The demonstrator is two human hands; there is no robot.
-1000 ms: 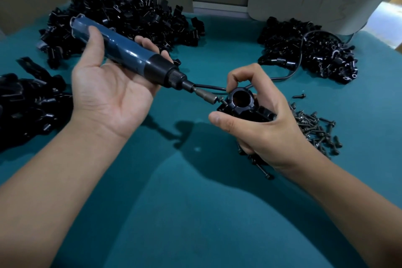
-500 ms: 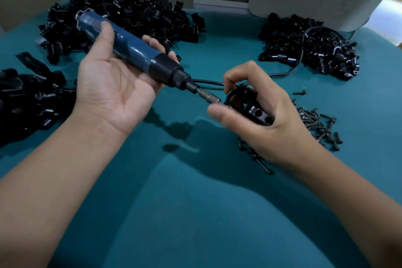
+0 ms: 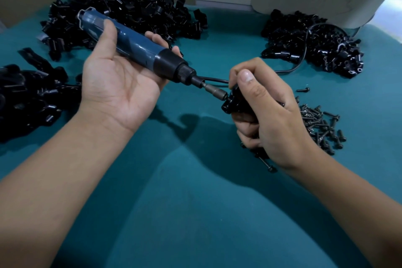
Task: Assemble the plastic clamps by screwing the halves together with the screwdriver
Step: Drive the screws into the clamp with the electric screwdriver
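My left hand (image 3: 117, 85) grips a blue electric screwdriver (image 3: 134, 43), palm up, thumb along its body. The bit (image 3: 214, 90) points right and down and touches a black plastic clamp (image 3: 233, 102). My right hand (image 3: 272, 115) holds that clamp, thumb on top and fingers curled round it, so most of the clamp is hidden. Several black screws also stick out below my right palm (image 3: 264, 160).
Teal cloth covers the table (image 3: 195, 202). Piles of black clamp halves lie at the back left (image 3: 121, 6), far left (image 3: 26, 93) and back right (image 3: 311, 41). Loose black screws (image 3: 319, 124) lie right of my right hand. The screwdriver's cable (image 3: 304, 54) runs over the right pile.
My right hand has turned the clamp so its ring no longer faces me, and my thumb now covers it. The bit has met the clamp's side.
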